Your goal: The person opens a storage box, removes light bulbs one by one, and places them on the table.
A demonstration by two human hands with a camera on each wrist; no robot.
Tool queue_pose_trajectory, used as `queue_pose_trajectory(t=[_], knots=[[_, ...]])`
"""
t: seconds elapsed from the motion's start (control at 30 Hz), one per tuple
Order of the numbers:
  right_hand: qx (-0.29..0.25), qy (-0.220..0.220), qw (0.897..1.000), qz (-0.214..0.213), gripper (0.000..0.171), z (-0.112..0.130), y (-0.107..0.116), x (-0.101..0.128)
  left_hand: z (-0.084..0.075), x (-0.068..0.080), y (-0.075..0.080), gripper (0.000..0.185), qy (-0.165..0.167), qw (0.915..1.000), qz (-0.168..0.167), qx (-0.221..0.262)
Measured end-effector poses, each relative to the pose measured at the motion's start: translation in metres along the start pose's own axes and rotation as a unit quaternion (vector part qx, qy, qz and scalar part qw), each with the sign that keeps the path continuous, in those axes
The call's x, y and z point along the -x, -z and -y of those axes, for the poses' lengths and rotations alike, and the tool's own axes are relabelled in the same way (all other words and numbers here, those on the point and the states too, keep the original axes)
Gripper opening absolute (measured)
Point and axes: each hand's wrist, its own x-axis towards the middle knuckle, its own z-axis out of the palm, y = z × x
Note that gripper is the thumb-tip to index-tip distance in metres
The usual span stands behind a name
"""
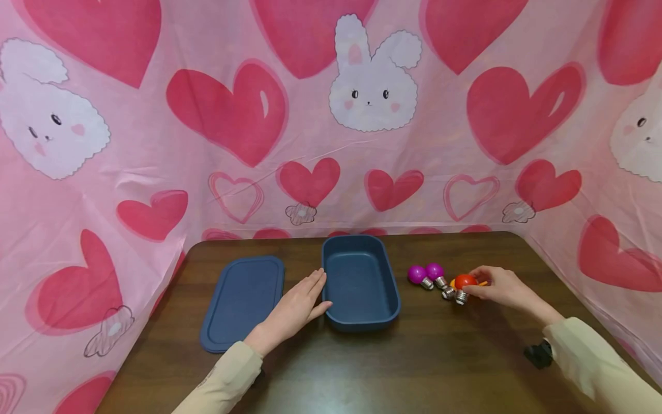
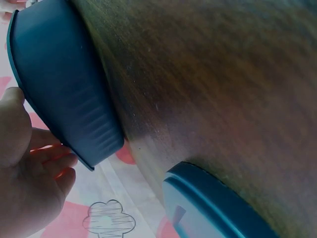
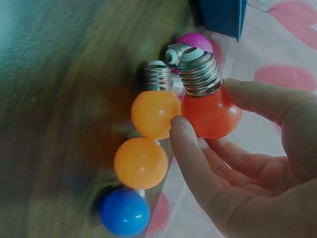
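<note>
My right hand (image 1: 499, 286) pinches a red light bulb (image 3: 210, 114) between thumb and fingers, its silver screw base uncovered. In the right wrist view two orange bulbs (image 3: 141, 163) and a blue bulb (image 3: 125, 212) lie close by on the table; the head view mostly hides them behind the hand and red bulb. Two purple bulbs (image 1: 426, 272) lie to the left of the red one. With fingers straight, my left hand (image 1: 295, 307) touches the left rim of a dark blue rectangular container (image 1: 360, 287), which is open at the top with nothing in it.
A dark blue lid (image 1: 243, 302) lies flat left of the container, partly behind the left hand. The brown wooden table (image 1: 362, 374) meets a pink cloth (image 1: 393, 155) with hearts and rabbits at its back and sides.
</note>
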Motion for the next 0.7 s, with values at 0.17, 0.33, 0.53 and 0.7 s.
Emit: queue_pose_trajectory(t=[0.17, 0.33, 0.53, 0.7], knots=[[-0.002, -0.010, 1.000, 0.011, 0.045, -0.007, -0.004, 0.009, 0.000, 0.000, 0.000, 0.063, -0.003, 1.0000, -0.002, -0.003], [0.009, -0.034, 0.999, 0.016, 0.047, -0.013, -0.009, 0.017, 0.002, 0.000, -0.002, 0.063, -0.006, 1.0000, -0.005, -0.003], [-0.017, -0.038, 0.999, 0.030, 0.048, -0.017, -0.011, 0.021, 0.002, 0.000, -0.002, 0.064, -0.004, 0.9999, -0.008, -0.007], [-0.008, -0.055, 0.998, 0.043, 0.049, -0.018, -0.012, 0.024, 0.002, 0.000, -0.003, 0.064, -0.004, 1.0000, -0.003, -0.006]])
